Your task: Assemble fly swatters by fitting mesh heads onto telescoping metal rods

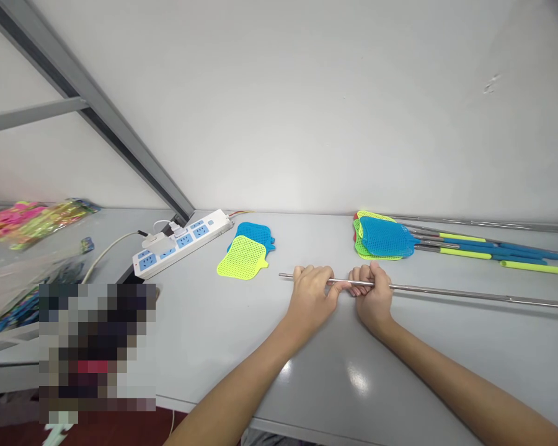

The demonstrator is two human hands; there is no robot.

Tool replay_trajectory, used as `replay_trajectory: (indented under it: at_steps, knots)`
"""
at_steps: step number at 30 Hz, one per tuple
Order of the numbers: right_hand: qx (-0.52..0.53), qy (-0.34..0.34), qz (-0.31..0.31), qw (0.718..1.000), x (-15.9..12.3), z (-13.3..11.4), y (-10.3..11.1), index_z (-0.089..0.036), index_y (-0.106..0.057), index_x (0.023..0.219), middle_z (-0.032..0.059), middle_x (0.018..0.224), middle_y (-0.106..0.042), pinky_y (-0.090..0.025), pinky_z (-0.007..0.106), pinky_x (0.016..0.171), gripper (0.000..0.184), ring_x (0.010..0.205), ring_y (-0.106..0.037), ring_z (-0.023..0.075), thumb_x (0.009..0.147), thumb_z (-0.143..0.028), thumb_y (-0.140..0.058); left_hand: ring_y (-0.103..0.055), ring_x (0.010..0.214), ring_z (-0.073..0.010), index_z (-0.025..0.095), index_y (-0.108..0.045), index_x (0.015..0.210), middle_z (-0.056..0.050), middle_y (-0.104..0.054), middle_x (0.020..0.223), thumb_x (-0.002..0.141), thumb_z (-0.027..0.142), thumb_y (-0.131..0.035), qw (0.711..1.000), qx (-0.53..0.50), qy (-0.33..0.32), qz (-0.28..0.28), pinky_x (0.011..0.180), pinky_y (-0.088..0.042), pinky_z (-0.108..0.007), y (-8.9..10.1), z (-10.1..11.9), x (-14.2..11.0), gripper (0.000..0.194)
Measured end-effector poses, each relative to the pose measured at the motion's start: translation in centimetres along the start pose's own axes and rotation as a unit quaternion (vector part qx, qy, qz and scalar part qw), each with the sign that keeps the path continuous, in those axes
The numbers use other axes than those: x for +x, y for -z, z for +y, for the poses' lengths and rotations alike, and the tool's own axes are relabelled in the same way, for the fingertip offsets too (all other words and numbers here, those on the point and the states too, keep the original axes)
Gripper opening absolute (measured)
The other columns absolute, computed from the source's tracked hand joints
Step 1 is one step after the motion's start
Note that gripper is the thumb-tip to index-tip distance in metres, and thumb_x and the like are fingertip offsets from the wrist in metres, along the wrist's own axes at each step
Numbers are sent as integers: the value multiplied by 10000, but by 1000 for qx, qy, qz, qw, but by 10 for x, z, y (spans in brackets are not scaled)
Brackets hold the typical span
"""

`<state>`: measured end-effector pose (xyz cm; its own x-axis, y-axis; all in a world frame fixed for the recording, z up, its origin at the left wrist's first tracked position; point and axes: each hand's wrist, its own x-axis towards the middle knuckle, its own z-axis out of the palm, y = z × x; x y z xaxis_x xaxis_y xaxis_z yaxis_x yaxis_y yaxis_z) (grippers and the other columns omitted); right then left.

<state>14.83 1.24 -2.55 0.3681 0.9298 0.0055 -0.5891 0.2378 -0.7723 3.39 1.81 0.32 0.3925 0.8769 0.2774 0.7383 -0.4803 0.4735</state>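
Two bare forearms (232, 387) reach in from the near edge of a pale grey table (204, 347), which stands against a white wall (307, 105). Along the far edge, right of centre, lie long steel rods (488, 222) and coloured handles (488, 246), with a stack of mesh fly swatter heads (384, 238) at their left end. Toward the far left corner, a white power strip (181, 244) lies at an angle. Two loose swatter heads (244, 257), yellow-green over blue, lie just right of it. Bagged colourful items (41, 222) occupy the far left corner. A pixelated patch hides the near left area; its contents cannot be told.

Caution: a steel rod (469, 295) extends past the right side of the view. A careless swing of its free end could strike the stack or the handles, and a loose grip could let it roll on the smooth surface.

The left hand (309, 300) and the right hand (374, 297) are both closed, not spread. Their fingers curl around the rod near its left end, and the hands sit just beside each other.
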Motion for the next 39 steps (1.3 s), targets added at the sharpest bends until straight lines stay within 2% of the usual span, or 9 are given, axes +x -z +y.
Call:
replay_trajectory:
  at_steps: [9,18,39]
  knots:
    - [-8,-19,-5,1000,4,1,2,-177,-273,394,-44,354,-224,-230,230,361,445,347,-281,72,774,-351,-423,-469,666,-125,194,-490,649,21,-584,670,796,357,-461,1000,1,13,0,681,-248,-302,-1,-1,2,221]
    - [6,-29,0,1000,5,1,1,-173,-287,388,-40,345,-236,-228,234,356,439,342,-285,78,775,-328,-423,-460,664,-132,191,-466,649,19,-586,676,802,427,-424,1000,11,5,1,687,-246,-303,-1,-1,2,284]
    - [2,-36,-2,999,6,1,1,-170,-301,392,-38,344,-257,-232,239,361,432,331,-295,76,787,-303,-414,-460,650,-121,179,-464,637,27,-569,649,805,452,-404,1000,23,2,-2,671,-232,-301,-1,-4,3,327]
